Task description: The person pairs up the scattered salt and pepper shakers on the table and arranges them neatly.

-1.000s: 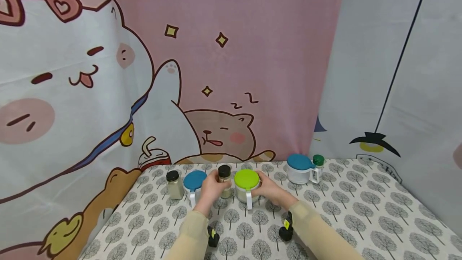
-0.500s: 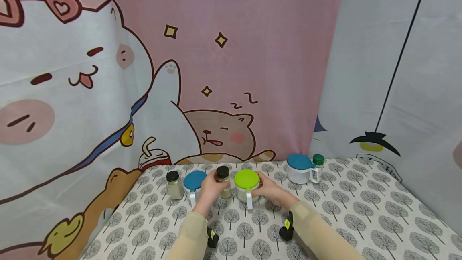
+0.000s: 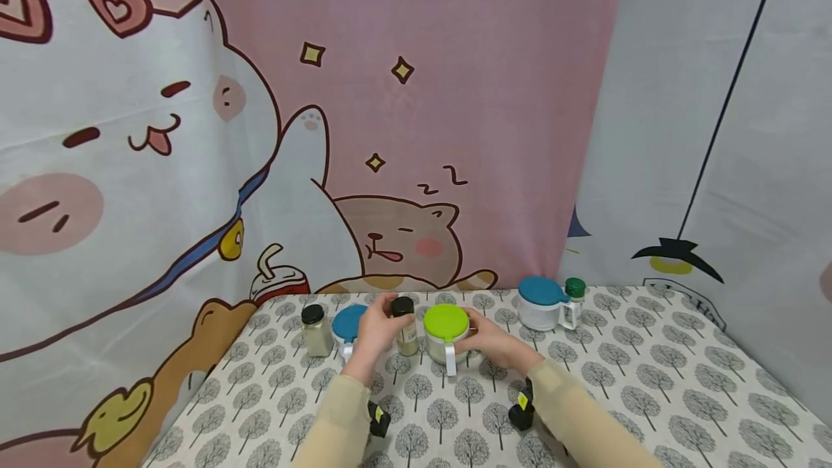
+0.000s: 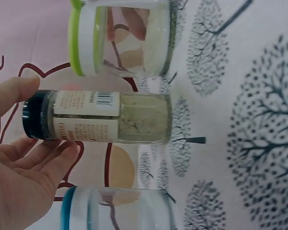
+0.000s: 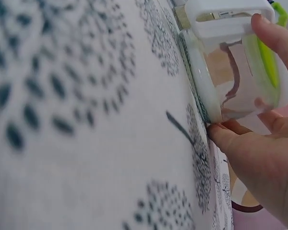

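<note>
"How's the right hand [image 3: 489, 340] holding the green jar [image 3: 445, 321]?"
"Fingers gripping its right side, likely steadying it on the table [image 3: 442, 446]."
"And the left hand [image 3: 375, 331]?"
"Fingers gripping the shaker [image 4: 145, 117] by its cap [image 4: 37, 115] (green jar right, blue jar [image 3: 348, 321] left), perhaps for clearance."

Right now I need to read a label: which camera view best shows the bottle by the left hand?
Left wrist: the bottle appears large, its label and barcode visible, print blurred. Head shows it small, partly behind the left hand. Right wrist shows at most a sliver.
</note>
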{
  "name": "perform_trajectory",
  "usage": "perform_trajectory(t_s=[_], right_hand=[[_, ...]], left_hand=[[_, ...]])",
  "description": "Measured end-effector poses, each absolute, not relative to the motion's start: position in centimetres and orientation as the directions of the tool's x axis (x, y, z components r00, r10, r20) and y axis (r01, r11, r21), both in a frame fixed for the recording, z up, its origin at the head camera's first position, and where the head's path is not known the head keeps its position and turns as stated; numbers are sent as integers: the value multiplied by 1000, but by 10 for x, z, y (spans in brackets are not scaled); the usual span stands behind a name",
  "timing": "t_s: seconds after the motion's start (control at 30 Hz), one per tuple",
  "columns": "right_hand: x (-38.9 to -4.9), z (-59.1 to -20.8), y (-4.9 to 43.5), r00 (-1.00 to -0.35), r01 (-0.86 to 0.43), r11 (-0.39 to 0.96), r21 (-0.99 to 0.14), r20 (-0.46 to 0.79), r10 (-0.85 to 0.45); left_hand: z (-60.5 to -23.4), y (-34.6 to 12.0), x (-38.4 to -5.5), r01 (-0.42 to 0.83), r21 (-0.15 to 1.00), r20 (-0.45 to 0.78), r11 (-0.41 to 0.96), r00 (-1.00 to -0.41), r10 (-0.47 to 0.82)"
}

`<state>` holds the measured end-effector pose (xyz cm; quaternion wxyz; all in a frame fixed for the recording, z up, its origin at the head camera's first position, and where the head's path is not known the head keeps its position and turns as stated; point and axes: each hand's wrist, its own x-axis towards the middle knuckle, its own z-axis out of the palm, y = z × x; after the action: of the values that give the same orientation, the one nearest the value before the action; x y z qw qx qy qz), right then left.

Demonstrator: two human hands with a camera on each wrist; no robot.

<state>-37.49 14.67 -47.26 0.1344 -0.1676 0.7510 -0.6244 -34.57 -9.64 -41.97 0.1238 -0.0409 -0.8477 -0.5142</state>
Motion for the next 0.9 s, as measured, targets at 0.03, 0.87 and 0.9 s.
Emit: perform_trajectory(t_s=[0.03,0.87,0.9], right_hand=[[-375,-473,148,-911,-78,174,-982,0,-412],[-356,-435,235,-954,-179,143,-973,136,-265],[-355,-433,239,-956,-182,140,-973,143,-255]], left_hand=[[-418,-96,-345,200,861,254,468,-966,-54],[-368,-39,-336,475,857,466,199,-880,94],[-367,-35,-336,482,857,470,183,-876,106]])
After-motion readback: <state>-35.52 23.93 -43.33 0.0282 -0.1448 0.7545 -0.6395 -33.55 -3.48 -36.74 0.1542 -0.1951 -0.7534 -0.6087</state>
